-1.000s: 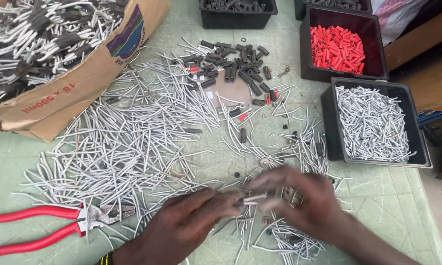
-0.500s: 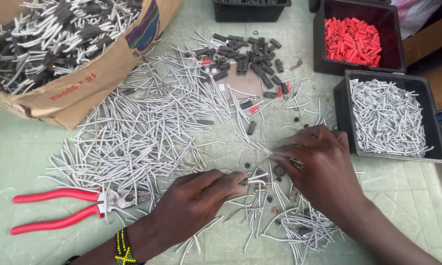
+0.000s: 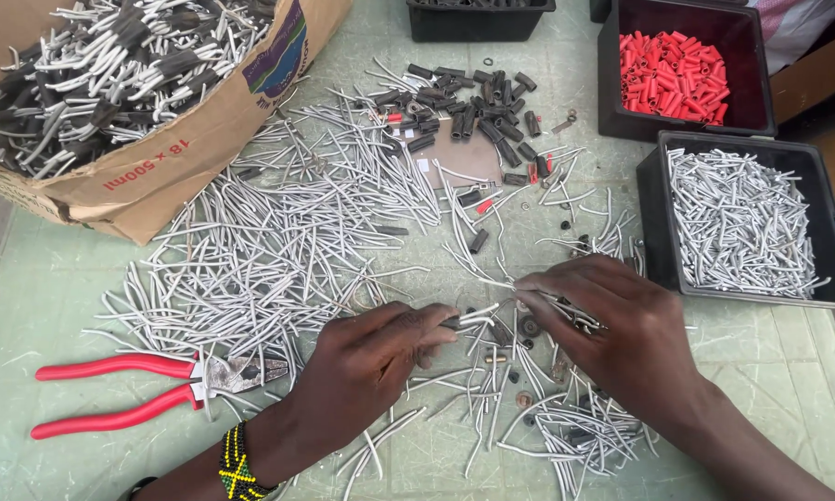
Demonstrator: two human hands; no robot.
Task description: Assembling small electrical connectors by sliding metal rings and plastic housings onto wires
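Here, a cardboard box (image 3: pixel 148 176) is sitting well up-left of the left hand (image 3: pixel 371 366), whose fingers are pinching a black-capped grey wire piece (image 3: pixel 468 321). The right hand (image 3: pixel 612 334) is gripping several grey wire pieces (image 3: pixel 566 311). Red-handled pliers (image 3: pixel 148 390) are lying just left of the left hand.

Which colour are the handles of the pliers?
Red; the pliers show best in the head view.
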